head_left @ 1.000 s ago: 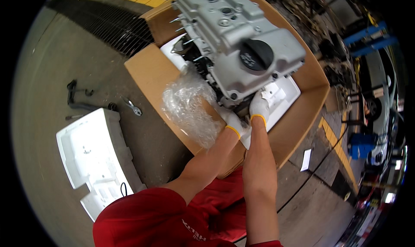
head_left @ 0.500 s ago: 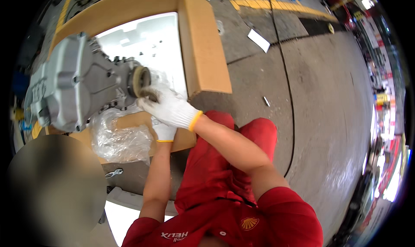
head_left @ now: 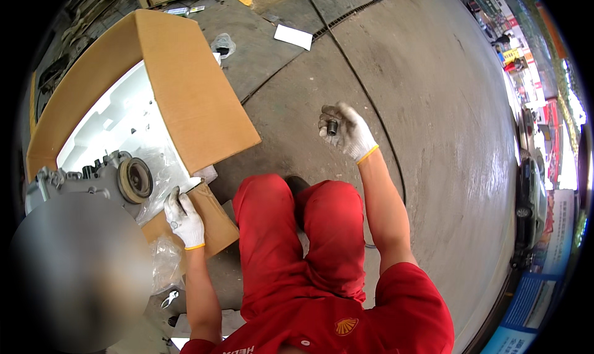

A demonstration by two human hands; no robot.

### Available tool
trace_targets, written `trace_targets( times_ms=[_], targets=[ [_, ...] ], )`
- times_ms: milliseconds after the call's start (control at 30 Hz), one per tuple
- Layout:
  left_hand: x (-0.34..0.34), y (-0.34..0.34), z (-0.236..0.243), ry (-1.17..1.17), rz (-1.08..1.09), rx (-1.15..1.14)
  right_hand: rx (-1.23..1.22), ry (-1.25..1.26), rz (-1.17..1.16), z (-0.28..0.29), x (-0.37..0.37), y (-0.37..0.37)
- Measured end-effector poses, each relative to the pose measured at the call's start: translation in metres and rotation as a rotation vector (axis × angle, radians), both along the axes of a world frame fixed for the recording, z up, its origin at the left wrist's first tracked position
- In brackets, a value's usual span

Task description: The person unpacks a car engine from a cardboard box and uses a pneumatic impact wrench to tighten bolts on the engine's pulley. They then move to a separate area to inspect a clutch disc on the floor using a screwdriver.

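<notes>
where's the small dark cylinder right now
In the head view, the small dark cylinder is in the right gloved hand, over the floor, left of the dark cable.

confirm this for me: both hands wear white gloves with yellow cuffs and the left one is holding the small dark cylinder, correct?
Not quite: in the head view, the small dark cylinder is in the right hand, not the left hand. Both do wear white gloves with yellow cuffs.

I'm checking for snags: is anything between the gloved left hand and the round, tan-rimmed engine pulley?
Yes: crumpled clear plastic film shows between the pulley and the left hand; how much it would hinder is unclear.
</notes>
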State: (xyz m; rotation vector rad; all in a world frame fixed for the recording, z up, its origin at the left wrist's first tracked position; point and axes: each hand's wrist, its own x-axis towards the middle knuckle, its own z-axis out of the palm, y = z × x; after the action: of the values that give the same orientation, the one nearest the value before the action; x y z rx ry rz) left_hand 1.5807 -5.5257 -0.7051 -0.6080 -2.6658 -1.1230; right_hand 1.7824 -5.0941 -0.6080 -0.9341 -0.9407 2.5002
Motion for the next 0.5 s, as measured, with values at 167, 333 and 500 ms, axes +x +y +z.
trace_targets(
  times_ms=[167, 333, 500],
  targets=[
    [0.006, 0.013, -0.011, -0.025, -0.042, -0.065, 0.458, -0.527, 0.116, -0.162, 0.069, 0.037],
    [-0.001, -0.005, -0.009, -0.023, -0.005, -0.048, 0.924, -1.407, 0.628, -0.241, 0.047, 0.019],
    [-0.001, 0.002, -0.016, -0.067, -0.026, -0.116, 0.969, -1.34, 0.853, -0.303, 0.067, 0.025]
  ],
)
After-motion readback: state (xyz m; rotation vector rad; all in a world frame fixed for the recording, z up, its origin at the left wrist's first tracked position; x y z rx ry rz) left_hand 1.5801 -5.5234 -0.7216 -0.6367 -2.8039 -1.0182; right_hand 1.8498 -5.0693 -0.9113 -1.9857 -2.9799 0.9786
